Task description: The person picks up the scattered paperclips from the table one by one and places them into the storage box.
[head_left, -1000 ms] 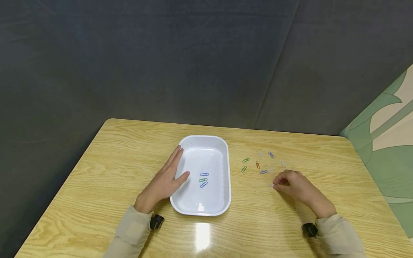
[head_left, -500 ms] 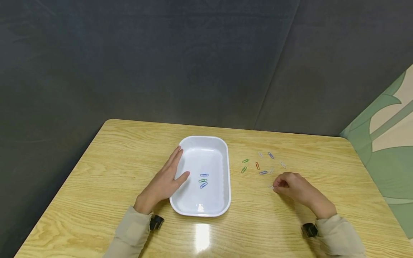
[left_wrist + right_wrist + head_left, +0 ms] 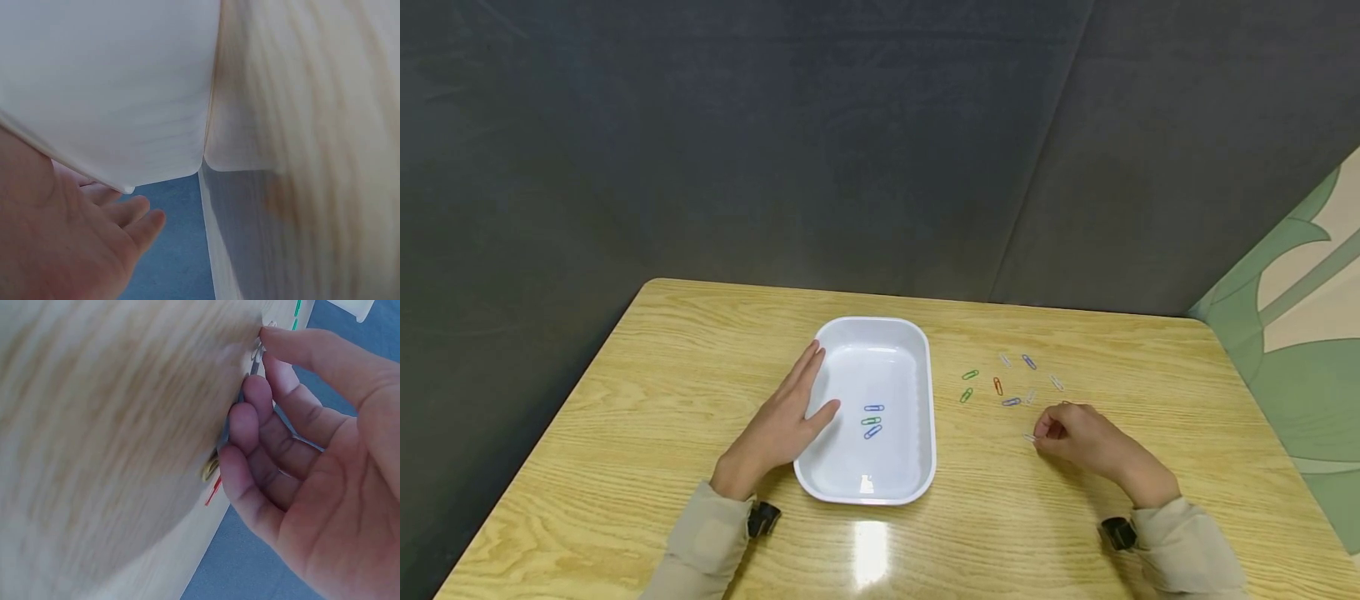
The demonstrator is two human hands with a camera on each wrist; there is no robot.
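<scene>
Right hand [image 3: 1090, 442] over the table, thumb and index pinching one end of a white paper clip [image 3: 1029, 437]; other fingers curled in. Clip sticks out past the fingertips, on the tray side. Can't tell whether it's off the wood. Left hand [image 3: 781, 425] on the left side of the white tray [image 3: 932, 417]: fingers straight along the rim, thumb reaching in over the inside, nothing gripped that I can make out.

Step in hand, my read: picking up a single clip, left hand steadying the tray. If the clip travels to the tray, that move calls for a firm fingertip hold on thin wire, a lift clear of the right rim, and release over the floor near the others. Risk: short grip, clip could slip or swivel.

In the tray: far blue clip [image 3: 874, 408], inner green clip [image 3: 871, 422], near blue clip [image 3: 872, 432], bunched right of the left thumb.

Loose on the table between tray and right hand: upper green clip [image 3: 970, 375], lower green clip [image 3: 966, 395], red clip [image 3: 997, 386], lower blue clip [image 3: 1011, 402]. Further out: upper blue clip [image 3: 1028, 362] and a pale clip [image 3: 1057, 382]. Right wrist view adds a yellowish clip [image 3: 210, 467] by the little finger.

Wood table [image 3: 662, 400] underneath, dark cloth [image 3: 850, 150] behind.
</scene>
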